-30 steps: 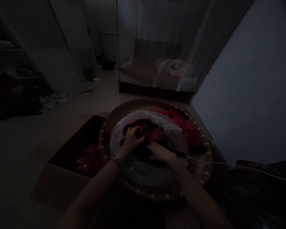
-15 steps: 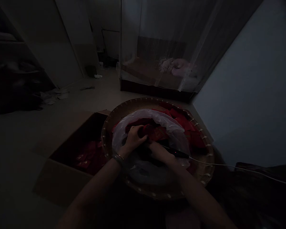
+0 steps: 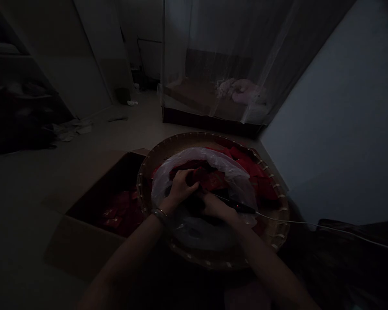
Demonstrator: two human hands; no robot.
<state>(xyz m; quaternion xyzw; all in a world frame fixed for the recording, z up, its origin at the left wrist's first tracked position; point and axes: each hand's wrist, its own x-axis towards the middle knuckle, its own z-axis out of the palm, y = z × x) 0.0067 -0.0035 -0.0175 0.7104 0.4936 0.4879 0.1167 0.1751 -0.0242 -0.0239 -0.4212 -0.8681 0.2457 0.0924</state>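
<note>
A large round woven basket (image 3: 168, 144) holds an open clear plastic bag (image 3: 164, 176) with red packets (image 3: 216, 180) inside. My left hand (image 3: 180, 187), a bracelet at its wrist, is over the bag with thumb and fingers curled on a red packet (image 3: 197, 174). Close beside it, my right hand (image 3: 215, 206) has its fingers bent inward; darkness hides what they hold, if anything. Just beyond the right hand lies a slim black device (image 3: 242, 208) with a small glowing light and a white cord (image 3: 278, 220) running off to the right.
More red packets (image 3: 252, 165) lie along the basket's right side. An open cardboard box (image 3: 84, 241) with red packets in it stands at left. Behind is a bed with a hanging net (image 3: 213, 38); a pale wall (image 3: 336, 116) rises at right. The room is very dim.
My right hand has shifted very slightly, its fingers still near the left hand. The left hand keeps its grip in nearly the same place.
</note>
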